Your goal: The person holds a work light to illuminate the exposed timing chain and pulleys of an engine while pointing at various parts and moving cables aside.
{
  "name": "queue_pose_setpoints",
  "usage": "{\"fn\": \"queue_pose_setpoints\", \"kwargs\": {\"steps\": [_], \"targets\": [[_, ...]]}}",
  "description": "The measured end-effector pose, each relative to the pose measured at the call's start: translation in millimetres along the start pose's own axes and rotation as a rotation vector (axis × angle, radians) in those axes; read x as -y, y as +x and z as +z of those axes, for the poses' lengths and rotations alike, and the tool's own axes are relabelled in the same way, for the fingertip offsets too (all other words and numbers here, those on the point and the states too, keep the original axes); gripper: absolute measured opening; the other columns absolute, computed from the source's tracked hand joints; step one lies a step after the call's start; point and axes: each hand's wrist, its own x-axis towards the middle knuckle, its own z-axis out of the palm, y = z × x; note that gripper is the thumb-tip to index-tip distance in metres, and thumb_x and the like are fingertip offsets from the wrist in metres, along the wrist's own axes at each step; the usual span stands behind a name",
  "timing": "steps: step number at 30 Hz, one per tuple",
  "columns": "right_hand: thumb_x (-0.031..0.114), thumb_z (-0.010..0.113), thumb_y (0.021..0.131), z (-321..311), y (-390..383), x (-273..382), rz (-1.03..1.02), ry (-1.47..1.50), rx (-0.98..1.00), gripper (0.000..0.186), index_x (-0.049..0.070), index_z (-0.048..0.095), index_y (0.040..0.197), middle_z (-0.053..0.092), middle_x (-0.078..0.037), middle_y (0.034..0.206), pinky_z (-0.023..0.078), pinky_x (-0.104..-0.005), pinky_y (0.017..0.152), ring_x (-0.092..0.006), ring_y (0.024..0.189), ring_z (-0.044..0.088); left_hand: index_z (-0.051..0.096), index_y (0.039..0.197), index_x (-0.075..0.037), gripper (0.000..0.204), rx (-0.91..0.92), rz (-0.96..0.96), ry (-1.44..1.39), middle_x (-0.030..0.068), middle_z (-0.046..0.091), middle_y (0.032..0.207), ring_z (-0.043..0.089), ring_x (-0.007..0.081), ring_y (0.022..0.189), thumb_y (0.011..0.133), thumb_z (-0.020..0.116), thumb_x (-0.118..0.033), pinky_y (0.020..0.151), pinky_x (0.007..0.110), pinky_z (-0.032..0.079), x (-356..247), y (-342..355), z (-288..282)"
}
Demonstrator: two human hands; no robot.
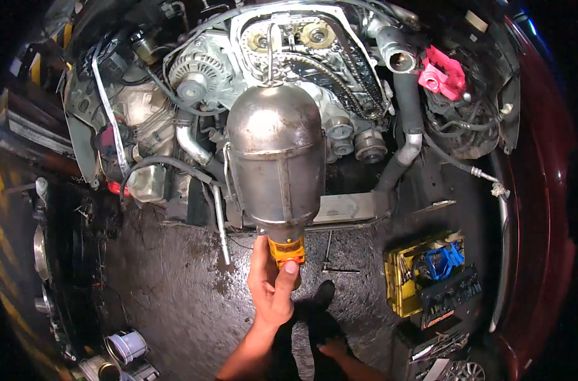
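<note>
Dark floor (181, 298) below 2 hands: left hand (272, 292) grips metal canister (263, 171) by yellow handle (288, 249); right hand (333, 347) unclear.

Cannot see every finger of the bare left hand (272, 295), partly behind the yellow plastic handle (286, 248). Cannot see past the dome-topped grey metal canister (276, 159) to part of the silver metal engine (330, 77) — blocked. Cannot tell the grip of the dim, bare right hand (333, 348), nor sort the tiny metal tools (406, 269) in the yellow rectangular toolbox (408, 306) — nor follow the silver spoked disc (470, 371) past the lower edge.
</note>
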Motion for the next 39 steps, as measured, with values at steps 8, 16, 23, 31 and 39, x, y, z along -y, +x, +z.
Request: {"fn": "queue_pose_setpoints", "kwargs": {"steps": [8,16,23,31,39], "targets": [[0.071,0.054,0.091,-21,-20,16,-0.080,-0.003,-0.108,0.071,0.023,0.060,0.144,0.045,-0.023,0.156,0.032,-0.0626,0.118,-0.0494,0.145,0.039,0.049,0.136,0.005,0.063,-0.070,0.068,0.005,0.0132,0.066,0.109,0.065,0.0184,0.089,0.096,0.064,-0.040,0.078,0.031,0.052,11,-5,-17],[0.067,0.055,0.092,-37,-25,17,-0.298,0.070,-0.257,0.067,0.022,0.064,0.139,0.052,-0.021,0.151,0.035,-0.0629,0.115,-0.0469,0.140,0.046,0.050,0.134,0.005,0.061,-0.101,-0.026,-0.004,0.0126,0.065,0.106,0.064,0.0183,0.084,0.096,0.064,-0.041,0.075,0.031,0.051,5,-11,-25],[0.063,0.052,0.095,-10,0,5,-0.074,-0.046,-0.040,0.064,0.018,0.063,0.139,0.053,-0.014,0.153,0.035,-0.0628,0.116,-0.0417,0.143,0.044,0.038,0.147,0.007,0.060,-0.027,0.005,-0.114,0.0083,0.063,0.104,0.052,0.0068,0.072,0.101,0.063,-0.022,0.059,0.022,0.040,13,-12,-27],[0.065,0.053,0.093,-25,-14,19,-0.086,-0.041,0.026,0.066,0.020,0.061,0.141,0.052,-0.015,0.153,0.028,-0.0649,0.119,-0.0445,0.144,0.043,0.039,0.146,0.010,0.059,-0.049,0.044,-0.086,0.0124,0.063,0.115,0.060,0.0150,0.094,0.101,0.062,-0.020,0.083,0.029,0.049,24,-15,-38],[0.066,0.053,0.093,-23,-15,25,0.039,-0.040,-0.001,0.066,0.022,0.060,0.142,0.044,-0.020,0.158,0.024,-0.0656,0.121,-0.0481,0.146,0.038,0.048,0.136,0.005,0.062,-0.074,0.007,0.009,0.0142,0.065,0.112,0.064,0.0193,0.086,0.096,0.064,-0.040,0.076,0.032,0.051,26,-16,-33]]}}
